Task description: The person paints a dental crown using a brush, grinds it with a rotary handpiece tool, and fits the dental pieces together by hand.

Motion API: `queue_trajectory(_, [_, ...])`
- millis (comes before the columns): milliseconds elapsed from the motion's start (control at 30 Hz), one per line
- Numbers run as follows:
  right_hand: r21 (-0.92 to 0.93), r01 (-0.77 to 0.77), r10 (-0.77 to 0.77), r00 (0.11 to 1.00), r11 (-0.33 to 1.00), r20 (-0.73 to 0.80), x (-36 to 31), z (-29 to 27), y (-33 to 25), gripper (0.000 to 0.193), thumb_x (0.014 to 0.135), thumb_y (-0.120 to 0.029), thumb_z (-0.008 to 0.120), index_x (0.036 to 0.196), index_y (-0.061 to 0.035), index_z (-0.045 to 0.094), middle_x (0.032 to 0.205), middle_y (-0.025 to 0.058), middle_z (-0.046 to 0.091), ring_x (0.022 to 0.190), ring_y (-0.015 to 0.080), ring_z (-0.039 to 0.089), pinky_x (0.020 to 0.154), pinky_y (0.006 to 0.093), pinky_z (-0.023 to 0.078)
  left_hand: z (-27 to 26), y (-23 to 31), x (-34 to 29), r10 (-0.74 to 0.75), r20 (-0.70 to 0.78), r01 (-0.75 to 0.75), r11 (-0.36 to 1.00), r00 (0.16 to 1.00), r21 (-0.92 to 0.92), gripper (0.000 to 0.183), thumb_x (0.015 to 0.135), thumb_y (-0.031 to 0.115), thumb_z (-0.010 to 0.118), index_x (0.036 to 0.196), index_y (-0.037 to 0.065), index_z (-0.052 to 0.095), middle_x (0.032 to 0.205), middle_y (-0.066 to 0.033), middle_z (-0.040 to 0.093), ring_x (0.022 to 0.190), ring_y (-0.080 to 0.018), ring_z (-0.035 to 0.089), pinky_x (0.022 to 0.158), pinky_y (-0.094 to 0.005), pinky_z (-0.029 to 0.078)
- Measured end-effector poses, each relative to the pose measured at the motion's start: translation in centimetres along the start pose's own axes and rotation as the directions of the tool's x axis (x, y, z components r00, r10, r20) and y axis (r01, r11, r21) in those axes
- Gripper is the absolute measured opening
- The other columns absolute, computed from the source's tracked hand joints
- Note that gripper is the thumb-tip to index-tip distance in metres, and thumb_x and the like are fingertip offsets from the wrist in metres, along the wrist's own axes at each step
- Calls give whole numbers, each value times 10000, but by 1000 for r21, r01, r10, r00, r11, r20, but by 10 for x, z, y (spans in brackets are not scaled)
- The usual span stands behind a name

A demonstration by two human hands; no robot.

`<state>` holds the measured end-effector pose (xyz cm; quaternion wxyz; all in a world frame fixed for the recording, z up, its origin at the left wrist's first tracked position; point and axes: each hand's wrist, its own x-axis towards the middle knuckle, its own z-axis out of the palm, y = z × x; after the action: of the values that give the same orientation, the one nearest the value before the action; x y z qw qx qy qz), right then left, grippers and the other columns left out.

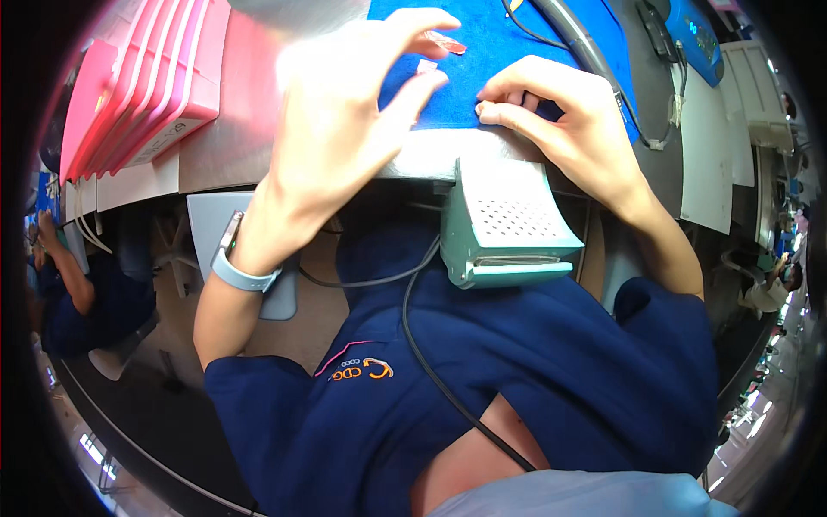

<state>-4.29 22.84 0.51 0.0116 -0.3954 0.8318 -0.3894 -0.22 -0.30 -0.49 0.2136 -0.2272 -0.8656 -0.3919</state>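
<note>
My left hand (340, 121) is over the left part of a blue mat (457, 86), thumb and index finger spread apart. Close to those fingertips lies a small reddish, shiny piece (450, 43). A tiny pale pink bit (426, 66) shows between the thumb and index finger; whether the hand touches it I cannot tell. My right hand (568, 121) rests at the mat's near side, thumb and index fingertips pinched together. Something very small may be in that pinch, too small to name.
Pink slotted racks (146, 95) stand at the left of the bench. A pale green box with a perforated top (512, 224) juts from the bench's near edge. A thick dark tube (577, 39) crosses the mat's far right, near a blue device (694, 43). Another person (86, 293) sits far left.
</note>
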Motion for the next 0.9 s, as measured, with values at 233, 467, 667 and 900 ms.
queue_trajectory(233, [-5, -19, 19, 1000, 1000, -21, 44, -52, -28, 110, 887, -20, 687, 974, 46, 704, 937, 88, 720, 870, 138, 681, 794, 254, 536, -5, -29, -7, -49, -49, 54, 992, 998, 116, 301, 894, 62, 664, 1194, 46, 639, 1037, -129, 705, 1001, -210, 695, 921, -305, 518])
queue_trajectory(467, [-268, 264, -226, 960, 926, 166, 38, -19, 17, 110, 870, -118, 714, 950, -48, 688, 803, 94, 663, 717, 243, 651, 670, 313, 512, -1, -37, -9, 0, -67, 8, 992, 998, 127, 271, 904, 75, 641, 1171, 37, 637, 1013, -115, 705, 971, -237, 685, 895, -327, 521])
queue_trajectory(667, [-310, 333, -318, 943, 890, 100, 35, -10, 7, 119, 842, -55, 735, 933, -8, 675, 877, 79, 706, 775, 191, 687, 705, 283, 539, -5, -40, -14, 25, -59, -17, 991, 998, 129, 251, 902, 26, 586, 1147, 34, 640, 1017, -128, 706, 970, -262, 688, 890, -349, 529])
queue_trajectory(900, [-329, 297, -313, 950, 896, 2, 46, -23, -1, 103, 860, -108, 733, 914, -29, 693, 861, 74, 704, 727, 198, 684, 647, 290, 526, -11, -37, -10, 11, 12, -13, 979, 1000, 202, 279, 890, -30, 525, 1135, 36, 640, 1011, -138, 702, 971, -279, 688, 897, -357, 528])
